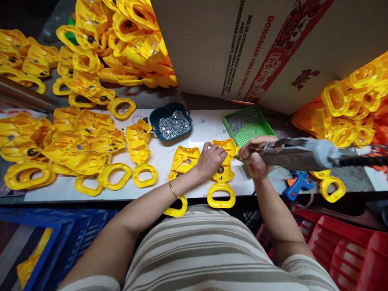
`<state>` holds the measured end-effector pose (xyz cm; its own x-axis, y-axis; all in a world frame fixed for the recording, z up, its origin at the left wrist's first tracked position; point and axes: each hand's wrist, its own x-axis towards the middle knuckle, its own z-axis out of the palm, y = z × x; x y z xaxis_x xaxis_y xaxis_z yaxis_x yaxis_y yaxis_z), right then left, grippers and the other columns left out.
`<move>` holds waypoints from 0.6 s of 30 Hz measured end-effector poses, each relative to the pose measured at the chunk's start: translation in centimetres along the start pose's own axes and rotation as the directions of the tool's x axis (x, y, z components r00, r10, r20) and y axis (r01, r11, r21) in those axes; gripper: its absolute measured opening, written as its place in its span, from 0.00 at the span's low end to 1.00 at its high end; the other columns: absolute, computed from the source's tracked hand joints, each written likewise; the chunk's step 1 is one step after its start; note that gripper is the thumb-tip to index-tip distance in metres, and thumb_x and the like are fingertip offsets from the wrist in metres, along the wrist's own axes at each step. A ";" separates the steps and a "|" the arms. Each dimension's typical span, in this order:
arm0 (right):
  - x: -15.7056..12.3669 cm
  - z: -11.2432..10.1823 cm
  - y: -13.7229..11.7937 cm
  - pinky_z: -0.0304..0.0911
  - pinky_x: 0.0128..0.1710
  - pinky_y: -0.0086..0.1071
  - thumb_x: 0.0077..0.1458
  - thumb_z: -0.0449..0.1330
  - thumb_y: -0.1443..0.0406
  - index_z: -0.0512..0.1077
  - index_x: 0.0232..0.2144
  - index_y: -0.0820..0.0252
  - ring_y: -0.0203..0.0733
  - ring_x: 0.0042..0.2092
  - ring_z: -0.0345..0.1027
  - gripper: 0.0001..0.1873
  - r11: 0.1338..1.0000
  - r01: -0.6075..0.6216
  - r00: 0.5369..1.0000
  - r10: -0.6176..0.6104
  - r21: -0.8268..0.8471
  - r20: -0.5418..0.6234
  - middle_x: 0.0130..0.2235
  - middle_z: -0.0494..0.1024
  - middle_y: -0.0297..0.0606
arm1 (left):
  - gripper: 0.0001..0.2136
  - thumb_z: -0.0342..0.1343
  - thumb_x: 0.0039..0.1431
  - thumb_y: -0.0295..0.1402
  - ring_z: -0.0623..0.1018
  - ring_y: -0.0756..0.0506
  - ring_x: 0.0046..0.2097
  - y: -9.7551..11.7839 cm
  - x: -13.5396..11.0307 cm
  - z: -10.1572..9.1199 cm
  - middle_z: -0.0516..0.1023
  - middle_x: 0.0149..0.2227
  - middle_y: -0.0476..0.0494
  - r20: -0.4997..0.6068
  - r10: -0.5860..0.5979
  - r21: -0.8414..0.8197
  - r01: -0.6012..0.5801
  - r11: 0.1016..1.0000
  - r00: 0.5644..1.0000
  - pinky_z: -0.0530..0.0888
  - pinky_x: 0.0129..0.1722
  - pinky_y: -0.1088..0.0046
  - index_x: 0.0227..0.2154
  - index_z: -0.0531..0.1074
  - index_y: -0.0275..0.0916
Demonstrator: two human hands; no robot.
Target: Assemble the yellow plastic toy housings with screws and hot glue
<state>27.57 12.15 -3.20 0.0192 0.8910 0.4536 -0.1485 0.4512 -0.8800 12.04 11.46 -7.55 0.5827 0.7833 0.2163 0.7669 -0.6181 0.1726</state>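
- The left hand [211, 159] reaches in from the near left, forearm angled across the table, a thin gold bangle [172, 189] at the wrist. Its fingers are curled, pressing down on a yellow plastic shell [224, 172] that lies flat near the table's near edge.
- The right hand [256, 158] comes in from the near right, elbow bent, and is closed around the grip of a grey electric screwdriver [295, 152]. The tool lies nearly level, its body running off to the right and its tip meeting the yellow shell just beside the left fingers.
- The two hands sit close together over that shell, not quite touching.
- Just left of it lies a second yellow shell [183, 160] with thin wires showing.
- Farther back stand a dark teal bowl [154, 118] and a green tray [261, 124], both holding small silver screws.
- A blue glue gun [296, 185] lies to the right, near the table edge.
- Heaps of yellow shells [69, 145] fill the left side and the far corners.
- A large cardboard box [210, 44] stands at the far side; its print reads "DONGSHAN YINGJIA FOOD CO", with red Chinese characters on a red stripe that are too skewed to read.
- Blue crates [50, 238] sit near left, red crates [343, 252] near right.
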 end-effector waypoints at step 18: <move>-1.7 0.6 2.2 0.60 0.20 0.31 0.52 0.63 0.56 0.68 0.38 0.54 0.34 0.19 0.62 0.13 0.999 -0.030 0.995 0.034 0.044 -0.097 0.21 0.67 0.26 | 0.37 0.62 0.52 0.52 0.52 0.30 0.68 -3.5 -7.7 -3.3 0.52 0.68 0.36 0.149 -0.127 -0.033 0.134 0.990 0.981 0.42 0.63 0.41 0.64 0.58 0.51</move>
<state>26.62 11.56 -5.84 0.1102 0.9064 0.4078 -0.1921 0.4220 -0.8860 4.02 7.39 -6.61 0.5139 0.8566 0.0467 0.8287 -0.5097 0.2313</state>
